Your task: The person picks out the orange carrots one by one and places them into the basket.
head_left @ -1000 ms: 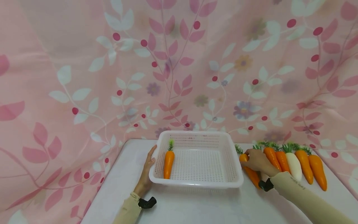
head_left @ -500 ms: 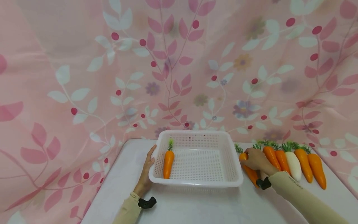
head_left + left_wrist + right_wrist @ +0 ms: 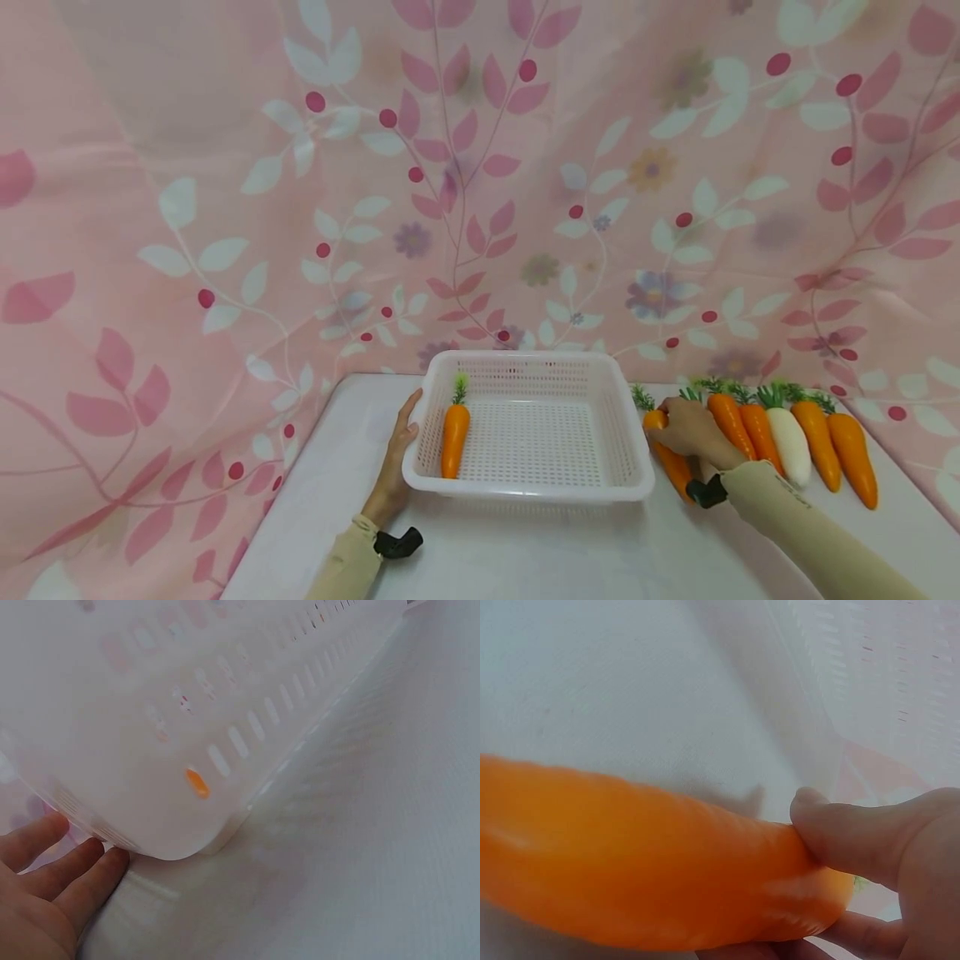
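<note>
My right hand (image 3: 693, 433) grips an orange carrot (image 3: 672, 471) just right of the white plastic basket. In the right wrist view the thumb (image 3: 847, 832) lies on one side of the carrot (image 3: 652, 855) near its leafy end, with fingers curled under the other. Against the left side of the basket (image 3: 525, 492) rests my left hand (image 3: 392, 475), its fingers stretched out. The left wrist view shows those fingertips (image 3: 56, 821) touching the basket's outer wall (image 3: 112, 742). One carrot (image 3: 454, 442) lies inside the basket along the left, green top pointing away.
Right of my right hand, several carrots (image 3: 816, 446) lie in a row, leafy tops toward the back. Among them is a white radish (image 3: 789, 446). A pink floral cloth (image 3: 480, 208) hangs behind the white table (image 3: 525, 550).
The view shifts very slightly. Both hands, the basket and the carrots keep their places, and the right hand still holds the same carrot.
</note>
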A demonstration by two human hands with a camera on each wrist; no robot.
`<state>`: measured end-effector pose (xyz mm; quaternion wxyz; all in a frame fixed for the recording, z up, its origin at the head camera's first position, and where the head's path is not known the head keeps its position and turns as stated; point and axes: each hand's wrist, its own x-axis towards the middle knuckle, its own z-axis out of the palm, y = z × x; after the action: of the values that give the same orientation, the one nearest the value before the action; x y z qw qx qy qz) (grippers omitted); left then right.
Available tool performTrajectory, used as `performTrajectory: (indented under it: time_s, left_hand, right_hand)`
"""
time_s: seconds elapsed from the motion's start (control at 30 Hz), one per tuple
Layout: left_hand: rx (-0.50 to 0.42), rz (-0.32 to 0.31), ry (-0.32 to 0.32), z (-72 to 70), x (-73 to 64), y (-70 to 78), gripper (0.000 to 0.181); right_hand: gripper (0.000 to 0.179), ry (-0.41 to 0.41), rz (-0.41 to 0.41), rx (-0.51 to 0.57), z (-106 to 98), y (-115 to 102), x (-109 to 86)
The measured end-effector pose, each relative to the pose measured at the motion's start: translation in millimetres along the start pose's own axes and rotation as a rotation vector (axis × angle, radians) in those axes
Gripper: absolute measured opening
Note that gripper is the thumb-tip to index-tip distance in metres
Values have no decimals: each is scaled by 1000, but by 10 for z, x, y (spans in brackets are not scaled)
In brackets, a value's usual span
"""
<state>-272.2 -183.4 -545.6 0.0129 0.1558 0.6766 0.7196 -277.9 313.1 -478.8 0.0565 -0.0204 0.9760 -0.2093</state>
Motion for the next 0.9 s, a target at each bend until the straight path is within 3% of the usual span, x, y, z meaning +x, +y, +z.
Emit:
performTrajectory:
  time_s: [0.37, 0.63, 0.7, 0.8, 0.9]
  left_hand:
    - [17, 22, -6, -4, 2, -4, 58]
    - [36, 27, -14, -18, -3, -6, 59]
    - [32, 31, -12, -19, -2, -3, 59]
    - [11, 36, 0, -13, 1, -1, 59]
    - [-4, 33, -2, -2, 1, -9, 58]
  right_hand:
    - [54, -6, 25, 6, -19, -23, -3]
    - [56, -16, 8, 11, -14, -12, 9]
    - [55, -14, -30, 9, -31, -10, 26]
    - [56, -31, -80, 52, -67, -3, 40]
    - [58, -64, -70, 140, -106, 29, 40]
